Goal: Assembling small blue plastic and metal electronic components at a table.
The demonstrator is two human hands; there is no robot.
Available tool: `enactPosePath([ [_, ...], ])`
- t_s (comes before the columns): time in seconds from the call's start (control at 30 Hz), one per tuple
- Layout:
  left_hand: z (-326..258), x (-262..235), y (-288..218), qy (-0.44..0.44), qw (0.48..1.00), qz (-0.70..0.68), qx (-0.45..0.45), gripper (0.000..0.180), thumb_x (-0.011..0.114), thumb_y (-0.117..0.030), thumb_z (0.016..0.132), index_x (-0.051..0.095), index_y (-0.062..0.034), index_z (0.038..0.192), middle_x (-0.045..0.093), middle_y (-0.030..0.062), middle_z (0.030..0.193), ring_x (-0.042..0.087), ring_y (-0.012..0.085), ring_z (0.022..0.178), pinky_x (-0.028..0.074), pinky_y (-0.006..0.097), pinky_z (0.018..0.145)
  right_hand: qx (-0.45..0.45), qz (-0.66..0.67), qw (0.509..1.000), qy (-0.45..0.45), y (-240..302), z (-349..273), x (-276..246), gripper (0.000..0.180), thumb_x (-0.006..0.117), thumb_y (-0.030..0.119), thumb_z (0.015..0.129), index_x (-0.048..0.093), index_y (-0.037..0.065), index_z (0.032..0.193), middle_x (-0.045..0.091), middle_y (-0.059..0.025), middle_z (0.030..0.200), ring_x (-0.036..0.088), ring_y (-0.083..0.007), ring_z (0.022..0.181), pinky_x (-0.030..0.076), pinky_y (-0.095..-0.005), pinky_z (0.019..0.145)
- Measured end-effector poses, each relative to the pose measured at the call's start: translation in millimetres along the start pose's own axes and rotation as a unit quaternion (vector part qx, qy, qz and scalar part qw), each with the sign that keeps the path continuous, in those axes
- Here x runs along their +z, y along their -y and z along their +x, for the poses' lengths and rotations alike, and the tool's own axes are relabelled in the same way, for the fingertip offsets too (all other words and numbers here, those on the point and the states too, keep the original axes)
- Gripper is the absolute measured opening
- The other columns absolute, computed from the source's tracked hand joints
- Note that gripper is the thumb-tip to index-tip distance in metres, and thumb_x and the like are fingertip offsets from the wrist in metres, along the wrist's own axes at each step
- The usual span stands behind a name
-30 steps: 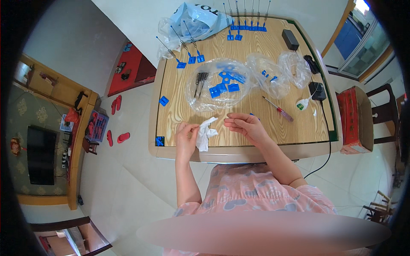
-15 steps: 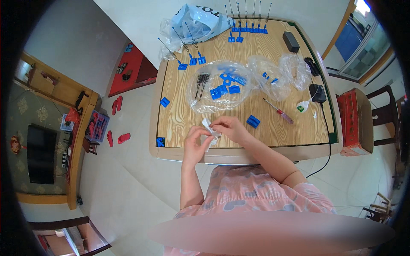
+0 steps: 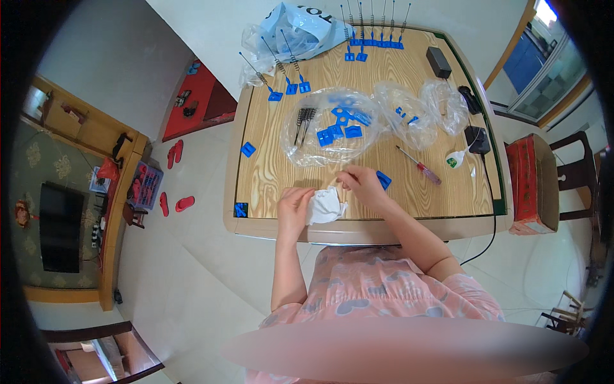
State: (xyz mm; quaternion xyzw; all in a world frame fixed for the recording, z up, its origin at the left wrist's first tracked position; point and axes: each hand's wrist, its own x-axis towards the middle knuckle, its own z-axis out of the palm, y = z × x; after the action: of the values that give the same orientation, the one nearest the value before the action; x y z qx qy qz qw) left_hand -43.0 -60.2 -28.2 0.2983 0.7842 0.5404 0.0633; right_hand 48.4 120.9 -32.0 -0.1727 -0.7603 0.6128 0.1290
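Note:
A crumpled white tissue (image 3: pixel 326 206), now spread out wider, hangs over the table's near edge between my two hands. My left hand (image 3: pixel 294 210) pinches its left side between thumb and fingers. My right hand (image 3: pixel 363 184) is closed, fingertips together at the tissue's upper right edge; the exact grip there is partly hidden. Just beyond my right hand lies a blue square plastic piece (image 3: pixel 384 180), partly covered by the hand. Farther off, a clear plastic bag (image 3: pixel 300 152) holds blue plastic parts (image 3: pixel 334 133) and black springs with rods (image 3: pixel 306 121).
Blue bases with upright springs (image 3: pixel 291 86) stand at the far left, more along the far edge (image 3: pixel 377 43). A screwdriver (image 3: pixel 420 166), a white spoon (image 3: pixel 455 159), black adapters (image 3: pixel 439 63) and a cable lie right. More clear bags (image 3: pixel 404 118) and a blue-white bag (image 3: pixel 300 32) lie farther back.
The tissue has gone from a narrow folded strip to a wider, opened sheet. My right hand has moved right, away from my left hand, partly covering the blue square piece.

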Motion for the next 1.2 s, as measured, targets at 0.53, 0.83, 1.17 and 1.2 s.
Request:
enactPosePath([
  [0.53,-2.4,-2.1,-29.4,0.002,0.998,0.058,0.037,0.014,0.069,-0.003,0.071,0.058,-0.0024,0.078,0.058,0.0096,0.081,0.055,0.0238,0.083,0.044,0.032,0.074,-0.194,-0.017,0.978,0.068,8.3,-13.8,21.7,0.01,0.061,0.006,0.08,0.056,0.002,0.088,0.056,-0.0116,0.081,0.058,-0.0239,0.069,0.046,-0.0323,0.061],
  [0.83,-6.1,-11.3,-34.5,-0.018,0.993,-0.012,0.115,0.014,0.068,0.002,0.072,0.055,-0.0023,0.075,0.058,0.007,0.08,0.054,0.0215,0.085,0.042,0.031,0.078,-0.132,0.158,0.977,0.056,20.0,-14.6,27.1,0.015,0.063,0.005,0.077,0.057,0.001,0.09,0.056,-0.0081,0.078,0.054,-0.0166,0.068,0.045,-0.0288,0.061],
  [1.17,-6.0,-17.8,-44.9,0.083,0.996,0.034,0.03,0.015,0.069,-0.003,0.073,0.063,-0.0013,0.086,0.051,0.0058,0.068,0.048,0.0169,0.067,0.039,0.028,0.061,-0.187,-0.007,0.98,0.071,25.9,-14.9,14.2,0.013,0.063,0.012,0.081,0.06,0.001,0.087,0.059,-0.0113,0.08,0.058,-0.0249,0.073,0.045,-0.034,0.065],
  [1.2,-5.3,-18.5,-41.4,0.084,0.995,0.033,0.031,0.015,0.069,-0.003,0.073,0.063,-0.0013,0.086,0.051,0.0058,0.068,0.048,0.0169,0.067,0.039,0.028,0.061,-0.248,-0.013,0.968,0.037,21.5,-12.7,16.3,0.014,0.063,0.013,0.081,0.06,0.001,0.087,0.059,-0.0121,0.079,0.058,-0.0247,0.072,0.045,-0.0342,0.064],
])
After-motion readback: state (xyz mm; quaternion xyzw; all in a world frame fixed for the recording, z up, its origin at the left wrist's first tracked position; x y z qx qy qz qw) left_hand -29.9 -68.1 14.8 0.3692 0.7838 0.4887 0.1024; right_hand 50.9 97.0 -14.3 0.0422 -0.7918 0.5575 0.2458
